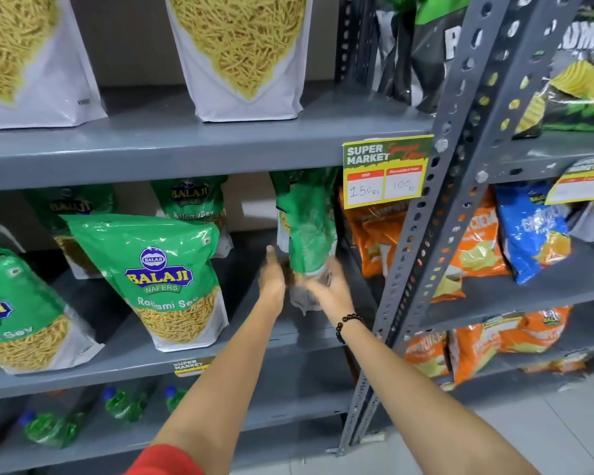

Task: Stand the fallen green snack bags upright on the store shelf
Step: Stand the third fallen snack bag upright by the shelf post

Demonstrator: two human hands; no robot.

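Both hands were at the base of one green snack bag (306,228) at the right end of the middle shelf (220,341), close beside the grey upright post (422,234). The left hand (271,275) lay flat against the bag's left lower edge, fingers extended; the right hand (330,286) was wrapped on the bag's clear bottom from the right. Motion blur hid whether the base touched the shelf. To seat it well, the base probably wants pressing flat and square on the shelf before either hand lets go, with the top steadied away from the post. The bag's long axis ran near vertical, top up under the shelf above, and it was turned edge-on, its printed face not showing. Other green bags (158,279) to the left stood leaning back, fronts outward.
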